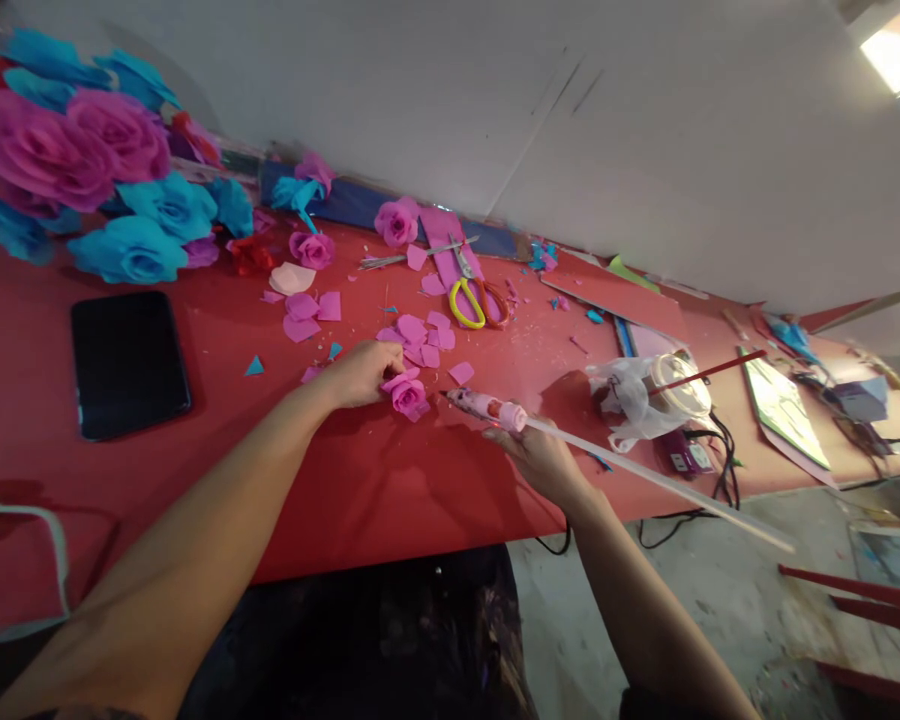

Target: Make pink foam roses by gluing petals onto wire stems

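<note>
Between the fingers of my left hand (370, 374) is a small pink paper rose (406, 395), held just above the red table. My right hand (538, 458) is closed round a pink hot glue gun (487, 408), whose tip points left at the rose, a short gap away. A long clear glue stick (660, 480) sticks out of the gun's back end towards the lower right. Loose pink paper petals (420, 340) lie scattered just beyond my left hand. Scissors (474, 295) with yellow and orange handles rest on a pink paper strip (441, 232) farther back.
Blue and pink paper roses (139, 245) are massed at the back left, near a black phone (131, 363). To the right stand a plastic bag (621, 393), a lidded cup (682, 385) and a purple power socket (682, 455) with black cables. A white cable (52, 540) lies at left.
</note>
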A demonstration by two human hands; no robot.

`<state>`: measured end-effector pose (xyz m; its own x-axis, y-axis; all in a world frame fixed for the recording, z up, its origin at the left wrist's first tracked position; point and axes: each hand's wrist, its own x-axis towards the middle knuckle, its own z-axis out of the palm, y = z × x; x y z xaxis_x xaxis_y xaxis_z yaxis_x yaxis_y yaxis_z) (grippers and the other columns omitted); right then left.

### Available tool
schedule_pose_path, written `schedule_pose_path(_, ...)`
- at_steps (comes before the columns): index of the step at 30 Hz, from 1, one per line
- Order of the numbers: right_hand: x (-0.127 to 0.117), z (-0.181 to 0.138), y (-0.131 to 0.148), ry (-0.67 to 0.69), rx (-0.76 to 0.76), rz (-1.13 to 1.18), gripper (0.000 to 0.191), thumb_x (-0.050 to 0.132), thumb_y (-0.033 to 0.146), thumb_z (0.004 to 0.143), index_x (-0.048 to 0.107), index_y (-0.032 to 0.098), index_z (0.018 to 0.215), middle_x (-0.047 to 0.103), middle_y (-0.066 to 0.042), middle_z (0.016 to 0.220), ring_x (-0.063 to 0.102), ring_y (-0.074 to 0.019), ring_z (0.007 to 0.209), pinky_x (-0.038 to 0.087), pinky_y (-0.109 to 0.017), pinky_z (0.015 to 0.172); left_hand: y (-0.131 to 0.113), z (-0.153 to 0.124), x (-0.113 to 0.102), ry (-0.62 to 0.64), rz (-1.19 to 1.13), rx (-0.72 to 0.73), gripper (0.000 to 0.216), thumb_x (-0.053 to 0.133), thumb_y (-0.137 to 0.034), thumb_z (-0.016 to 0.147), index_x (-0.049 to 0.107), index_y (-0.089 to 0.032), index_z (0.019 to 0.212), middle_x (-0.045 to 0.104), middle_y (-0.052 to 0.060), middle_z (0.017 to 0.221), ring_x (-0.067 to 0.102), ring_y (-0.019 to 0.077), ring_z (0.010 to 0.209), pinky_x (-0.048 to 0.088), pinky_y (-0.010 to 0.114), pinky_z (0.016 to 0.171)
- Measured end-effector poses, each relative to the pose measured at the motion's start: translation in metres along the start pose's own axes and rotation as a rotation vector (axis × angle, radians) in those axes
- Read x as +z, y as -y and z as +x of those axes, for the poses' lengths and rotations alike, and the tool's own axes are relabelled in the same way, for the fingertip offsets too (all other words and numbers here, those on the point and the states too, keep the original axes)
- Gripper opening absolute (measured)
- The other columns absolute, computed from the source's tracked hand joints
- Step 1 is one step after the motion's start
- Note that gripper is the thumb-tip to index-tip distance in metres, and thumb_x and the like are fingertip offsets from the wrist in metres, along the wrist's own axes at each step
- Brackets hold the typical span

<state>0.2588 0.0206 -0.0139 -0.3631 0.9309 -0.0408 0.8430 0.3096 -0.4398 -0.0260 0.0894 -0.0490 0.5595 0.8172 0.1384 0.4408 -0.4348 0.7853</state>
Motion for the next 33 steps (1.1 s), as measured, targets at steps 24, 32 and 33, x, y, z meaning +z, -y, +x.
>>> schedule_pose_path(24, -0.021, 0.114, 0.102, 0.249, -0.116, 0.206, 0.015, 0.063, 0.025, 0.074, 0.075, 0.017, 0.075, 0.070, 0.000, 0.072, 0.061, -0.0145, 0.071, 0.042, -0.024, 0.068, -0.016, -0.019, -0.034, -0.288, -0.412, -0.103, 0.025, 0.065, -0.028, 0.065, 0.043, -0.019, 0.058, 0.041, -0.004, 0.062, 0.038, 0.0096, 0.057, 0.030, 0.023, 0.051)
schedule_pose_path(32, -0.025, 0.132, 0.083, 0.037, -0.030, 0.547, 0.017, 0.062, 0.030, 0.068, 0.068, 0.017, 0.058, 0.050, 0.006, 0.053, 0.041, -0.0088, 0.055, 0.030, -0.024, 0.056, -0.009, -0.016, -0.028, -0.530, -0.555, -0.137, 0.012, 0.068, -0.020, 0.062, 0.065, -0.019, 0.074, 0.064, 0.001, 0.072, 0.058, 0.0153, 0.067, 0.049, 0.027, 0.063)
schedule_pose_path(33, -0.025, 0.133, 0.082, -0.076, 0.023, 0.644, 0.018, 0.064, 0.033, 0.068, 0.069, 0.017, 0.060, 0.051, 0.005, 0.055, 0.042, -0.0092, 0.056, 0.031, -0.024, 0.057, -0.009, -0.016, -0.029, -0.548, -0.542, -0.114, 0.013, 0.066, -0.020, 0.065, 0.067, -0.019, 0.078, 0.067, 0.003, 0.079, 0.062, 0.0173, 0.074, 0.051, 0.029, 0.069)
